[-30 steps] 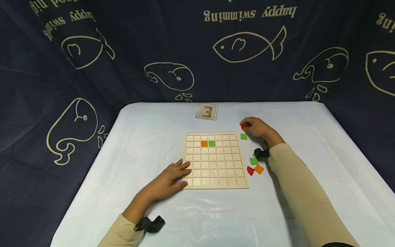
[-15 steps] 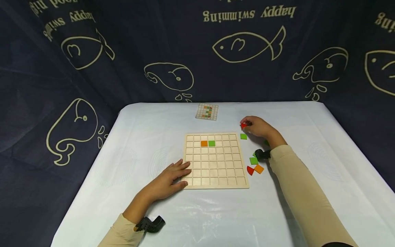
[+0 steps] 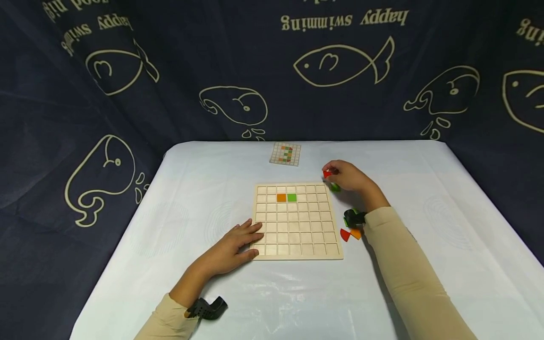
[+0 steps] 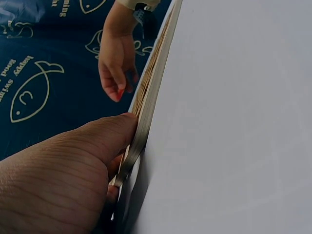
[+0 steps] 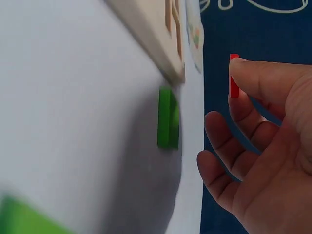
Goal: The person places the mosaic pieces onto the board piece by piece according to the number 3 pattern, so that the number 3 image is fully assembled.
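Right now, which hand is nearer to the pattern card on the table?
Right. The right hand pinches a red piece to the right of the pattern card, slightly nearer the person; the left hand is farther off, on the left edge of the wooden grid board.

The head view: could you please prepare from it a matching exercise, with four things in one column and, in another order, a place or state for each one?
Column one
1. Left hand
2. Right hand
3. Patterned card
4. Orange square on the wooden board

Column two
A. Lies near the far edge of the table
B. Is in the cell just left of a green square
C. Touches the board at its left edge
D. Holds a red piece in its fingers

Right pairs: 1-C, 2-D, 3-A, 4-B
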Motion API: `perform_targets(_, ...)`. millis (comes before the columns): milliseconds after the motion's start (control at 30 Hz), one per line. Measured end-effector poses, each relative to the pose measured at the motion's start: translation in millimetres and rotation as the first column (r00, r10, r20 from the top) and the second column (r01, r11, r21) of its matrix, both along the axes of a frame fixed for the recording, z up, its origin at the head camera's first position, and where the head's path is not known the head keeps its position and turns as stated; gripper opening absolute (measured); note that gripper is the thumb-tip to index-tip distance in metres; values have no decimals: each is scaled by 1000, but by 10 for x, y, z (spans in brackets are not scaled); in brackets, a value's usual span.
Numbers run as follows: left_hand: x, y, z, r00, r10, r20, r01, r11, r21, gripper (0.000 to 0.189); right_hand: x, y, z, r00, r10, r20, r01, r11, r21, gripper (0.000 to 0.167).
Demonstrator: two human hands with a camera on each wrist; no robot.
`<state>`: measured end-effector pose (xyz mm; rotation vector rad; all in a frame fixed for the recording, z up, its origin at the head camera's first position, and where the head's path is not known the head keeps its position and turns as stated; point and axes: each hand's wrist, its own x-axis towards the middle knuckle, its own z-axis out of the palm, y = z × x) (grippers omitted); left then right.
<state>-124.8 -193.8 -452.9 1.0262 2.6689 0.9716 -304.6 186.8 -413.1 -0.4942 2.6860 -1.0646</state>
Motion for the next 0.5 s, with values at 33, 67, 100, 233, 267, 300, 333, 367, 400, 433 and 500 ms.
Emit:
perform_targets(33,3,-2,4,1000,2,2,-2,1000,-1,49,14,-30,2,1000,8,-1,-8,1000,-8,28)
perform_targets(67,4,-4,3,1000,3,2,-3,1000,-2,49,30,-61,4,1000,12,-2,-12,1000,-13,28)
perform_targets(100,4,-5,2,1000,4,1,-4,1000,-1,48,44,-90,1,1000,14,-2,-14,1000,-16,28)
perform_targets(233,6,-9,-2,1000,1,6,-1,1000,-2,48,118,-193,-3,1000,14,3,-13,999,-33,27)
perform_targets(267,6,-11,-3,1000,0,6,0,1000,-2,48,135,-212,-5,1000,15,4,-15,999,-37,28)
perform_targets(300,5,-11,-4,1000,-1,8,1,1000,-2,48,150,-229,-4,1000,16,4,-16,999,-39,27)
perform_targets(333,5,-13,-4,1000,-1,9,1,1000,-3,48,166,-245,0,1000,19,4,-19,999,-43,27)
perform_targets(367,5,-14,-5,1000,-1,10,2,1000,-4,48,180,-262,2,1000,24,1,-24,999,-43,28)
perform_targets(400,4,-16,-6,1000,-1,12,1,1000,-4,48,193,-280,6,1000,29,-1,-29,999,-43,28)
perform_targets(433,4,-16,-9,1000,0,11,0,1000,-3,48,207,-298,12,999,33,-4,-33,999,-43,28)
perform_targets(500,3,-19,-12,1000,0,11,0,1000,-3,48,229,-338,23,999,40,-13,-41,999,-35,29)
